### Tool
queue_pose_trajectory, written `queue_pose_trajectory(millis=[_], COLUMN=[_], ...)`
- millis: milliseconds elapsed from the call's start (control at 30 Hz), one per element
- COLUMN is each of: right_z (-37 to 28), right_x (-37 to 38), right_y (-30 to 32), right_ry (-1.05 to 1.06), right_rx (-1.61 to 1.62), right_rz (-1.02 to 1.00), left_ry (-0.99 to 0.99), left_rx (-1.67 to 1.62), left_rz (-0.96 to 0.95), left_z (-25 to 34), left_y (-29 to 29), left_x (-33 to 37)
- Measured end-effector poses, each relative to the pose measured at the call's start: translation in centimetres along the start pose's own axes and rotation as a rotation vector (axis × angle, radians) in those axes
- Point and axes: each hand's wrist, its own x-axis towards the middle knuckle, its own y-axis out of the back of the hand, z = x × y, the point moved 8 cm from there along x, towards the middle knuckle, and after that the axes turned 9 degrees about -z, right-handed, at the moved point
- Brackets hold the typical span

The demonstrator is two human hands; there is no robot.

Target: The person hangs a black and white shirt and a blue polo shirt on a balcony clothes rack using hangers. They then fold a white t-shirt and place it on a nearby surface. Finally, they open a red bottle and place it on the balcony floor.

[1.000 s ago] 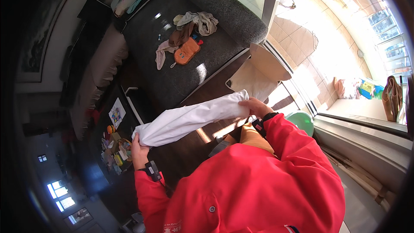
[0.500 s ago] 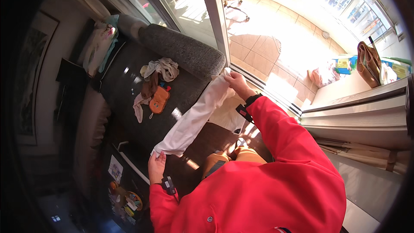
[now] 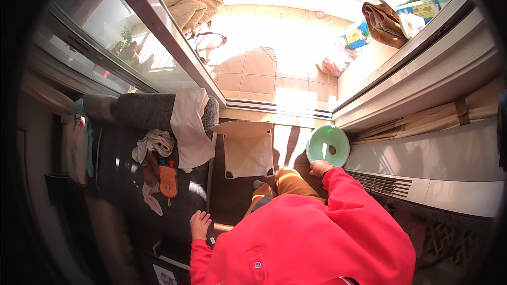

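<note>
At the near rim of a light green basin, my right hand is closed on the edge. A small brownish lump lies inside the basin. My left hand is empty with its fingers apart, over the near edge of the dark sofa. A long white cloth hangs over the sofa's grey armrest and down onto the seat. Beside it are crumpled light clothes, a brown cloth and an orange pouch.
A cream fabric seat stands between the sofa and the basin. Beyond the sliding door frame lies a sunlit tiled floor. A brown bag sits on the right-hand ledge. Right of the basin stands a white cabinet with a vent grille.
Both hands have let go of the white cloth, which now drapes over the armrest. My right hand has moved to the basin, newly in view. The view has turned right.
</note>
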Motion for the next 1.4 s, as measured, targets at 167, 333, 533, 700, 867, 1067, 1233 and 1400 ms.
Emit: queue_pose_trajectory(millis=[167, 333, 533, 700, 867, 1067, 1233, 1400], right_z=[12.2, 9.3, 0.5, -0.7, 2.3, 5.6, 4.5, 1.3], right_x=[-2.7, 0.6, 8.5, 12.4, 14.4, 16.6, 18.4, 21.6], right_y=[-7.1, -6.7, 11.3, 30.1, 37.1, 32.6, 34.0, 42.1], right_ry=[-0.181, -0.222, 0.096, 0.304, 0.260, -0.081, -0.044, -0.001], right_rx=[0.639, 0.859, 0.565, 0.879, 1.078, 0.797, 0.701, 0.864], right_rz=[0.077, 0.074, 0.043, 0.286, 0.413, 0.201, 0.133, 0.198], left_ry=[0.146, 0.133, 0.055, 0.121, 0.043, -0.023, 0.105, 0.315], left_rx=[0.148, 0.200, 0.199, 0.299, 0.445, 0.553, 0.564, 0.466], left_rz=[0.057, 0.028, -0.005, -0.037, -0.227, -0.350, -0.220, -0.116], left_z=[-0.3, 5.5, 14.6, 19.9, 25.8, 31.8, 31.8, 32.6], left_y=[0.7, -2.1, -12.9, -25.3, -39.3, -46.5, -43.6, -39.9], left_x=[2.4, 7.7, 13.1, 16.6, 20.6, 26.2, 30.2, 34.2])
